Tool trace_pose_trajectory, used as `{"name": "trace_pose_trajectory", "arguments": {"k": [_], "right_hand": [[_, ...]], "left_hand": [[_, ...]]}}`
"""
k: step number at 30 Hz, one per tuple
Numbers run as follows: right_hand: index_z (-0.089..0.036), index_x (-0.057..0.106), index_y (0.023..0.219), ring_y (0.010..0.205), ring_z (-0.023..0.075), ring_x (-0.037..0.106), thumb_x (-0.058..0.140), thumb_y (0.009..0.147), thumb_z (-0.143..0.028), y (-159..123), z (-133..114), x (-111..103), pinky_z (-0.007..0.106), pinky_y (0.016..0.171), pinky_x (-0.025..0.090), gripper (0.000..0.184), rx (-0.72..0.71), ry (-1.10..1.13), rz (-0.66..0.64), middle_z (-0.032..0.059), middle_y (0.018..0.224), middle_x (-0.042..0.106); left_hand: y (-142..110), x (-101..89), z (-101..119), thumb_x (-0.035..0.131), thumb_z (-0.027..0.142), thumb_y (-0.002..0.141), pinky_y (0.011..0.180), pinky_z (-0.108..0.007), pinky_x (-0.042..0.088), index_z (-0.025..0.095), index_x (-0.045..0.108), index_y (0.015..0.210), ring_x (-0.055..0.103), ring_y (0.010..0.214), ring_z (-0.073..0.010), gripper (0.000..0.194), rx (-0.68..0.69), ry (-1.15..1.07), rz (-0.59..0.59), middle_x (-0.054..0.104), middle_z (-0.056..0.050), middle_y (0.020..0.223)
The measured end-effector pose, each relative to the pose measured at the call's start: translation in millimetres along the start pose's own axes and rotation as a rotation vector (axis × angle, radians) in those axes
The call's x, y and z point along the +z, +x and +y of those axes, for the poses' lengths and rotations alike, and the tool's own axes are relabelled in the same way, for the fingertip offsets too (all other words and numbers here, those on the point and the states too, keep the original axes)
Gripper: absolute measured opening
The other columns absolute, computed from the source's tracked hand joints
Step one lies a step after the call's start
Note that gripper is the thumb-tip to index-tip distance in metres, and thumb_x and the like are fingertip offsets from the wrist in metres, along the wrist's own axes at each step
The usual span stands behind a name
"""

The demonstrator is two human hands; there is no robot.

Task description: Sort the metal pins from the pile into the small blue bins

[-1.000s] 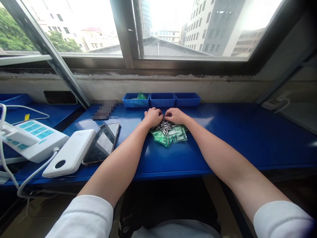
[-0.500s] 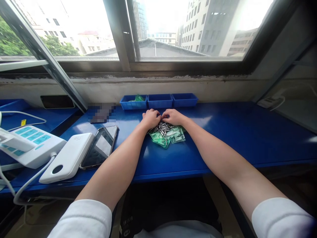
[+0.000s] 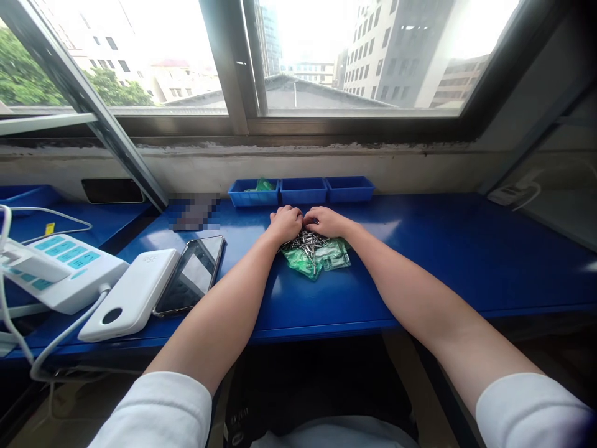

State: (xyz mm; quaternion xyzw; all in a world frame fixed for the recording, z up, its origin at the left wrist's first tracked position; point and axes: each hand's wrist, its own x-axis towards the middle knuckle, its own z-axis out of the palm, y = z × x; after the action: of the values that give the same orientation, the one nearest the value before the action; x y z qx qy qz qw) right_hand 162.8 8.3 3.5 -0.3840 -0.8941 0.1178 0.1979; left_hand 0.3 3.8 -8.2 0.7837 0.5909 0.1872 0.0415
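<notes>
A heap of small shiny metal pins (image 3: 308,241), perhaps rivets or screws, lies on green plastic bags (image 3: 302,264) on the blue table. At the heap's far left edge is my left hand (image 3: 285,223), its fingers curled inward. My right hand (image 3: 327,221) comes in from the other side, thumb and fingers bent together over the pins. The fingertips of both hands nearly meet above the heap. Whatever lies between them is hidden or too small to make out.
Three blue bins (image 3: 303,190) stand behind my hands; green plastic shows in the left one. To the left lie a phone (image 3: 190,277), a white power bank (image 3: 129,295), a power strip (image 3: 69,270) with cables, and another dark phone (image 3: 113,191). A window rises behind the table (image 3: 448,255).
The view has shifted very slightly. Both hands stay at the heap, with hardly any visible finger movement.
</notes>
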Motion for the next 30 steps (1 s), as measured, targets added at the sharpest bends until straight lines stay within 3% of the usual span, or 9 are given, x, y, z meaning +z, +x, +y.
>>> {"name": "trace_pose_trajectory", "arguments": {"k": [5, 11, 16, 24, 30], "right_hand": [[-0.016, 0.071, 0.085, 0.080, 0.0138, 0.058, 0.059, 0.079, -0.018, -0.5, -0.4, -0.7, 0.024, 0.079, 0.044, 0.013, 0.031, 0.035, -0.009, 0.0048, 0.089, 0.061], [-0.018, 0.070, 0.089, 0.091, 0.0175, 0.057, 0.057, 0.082, -0.019, 1.6, 1.5, 1.7, 0.028, 0.086, 0.042, 0.015, 0.004, 0.013, -0.017, 0.0054, 0.092, 0.062], [-0.018, 0.072, 0.088, 0.084, 0.0148, 0.059, 0.062, 0.079, -0.021, -0.2, 1.2, -1.1, 0.026, 0.083, 0.043, 0.014, -0.007, 0.125, -0.023, 0.0044, 0.093, 0.061], [-0.018, 0.067, 0.090, 0.097, 0.0198, 0.055, 0.054, 0.085, -0.022, 2.6, -2.1, 1.0, 0.030, 0.088, 0.041, 0.015, 0.043, -0.015, -0.067, 0.0069, 0.099, 0.061], [-0.015, 0.059, 0.088, 0.077, 0.0149, 0.053, 0.044, 0.087, -0.024, 3.2, 6.5, 2.2, 0.026, 0.073, 0.041, 0.017, 0.144, 0.212, 0.128, 0.0040, 0.084, 0.063]], "left_hand": [[0.5, 0.4, -1.2, 0.033, 0.022, 0.084, 0.091, -0.049, 0.037, 0.026, 0.064, 0.107, 0.047, 0.113, -0.0302, 0.038, 0.002, 0.006, -0.013, 0.058, -0.010, 0.118], [0.1, -0.1, -1.2, 0.033, 0.023, 0.085, 0.091, -0.049, 0.038, 0.024, 0.064, 0.106, 0.048, 0.112, -0.0300, 0.037, 0.005, -0.003, -0.003, 0.058, -0.011, 0.116], [1.3, 0.0, -1.8, 0.034, 0.025, 0.086, 0.093, -0.046, 0.037, 0.025, 0.064, 0.106, 0.047, 0.114, -0.0288, 0.036, -0.005, -0.010, -0.009, 0.058, -0.010, 0.117], [1.1, -0.2, -1.5, 0.034, 0.024, 0.087, 0.090, -0.046, 0.037, 0.023, 0.065, 0.103, 0.050, 0.111, -0.0287, 0.035, -0.002, -0.040, 0.018, 0.060, -0.011, 0.114], [1.9, -7.8, 3.0, 0.037, 0.030, 0.089, 0.089, -0.038, 0.039, 0.023, 0.066, 0.095, 0.056, 0.104, -0.0231, 0.031, 0.019, -0.222, 0.182, 0.066, -0.006, 0.105]]}}
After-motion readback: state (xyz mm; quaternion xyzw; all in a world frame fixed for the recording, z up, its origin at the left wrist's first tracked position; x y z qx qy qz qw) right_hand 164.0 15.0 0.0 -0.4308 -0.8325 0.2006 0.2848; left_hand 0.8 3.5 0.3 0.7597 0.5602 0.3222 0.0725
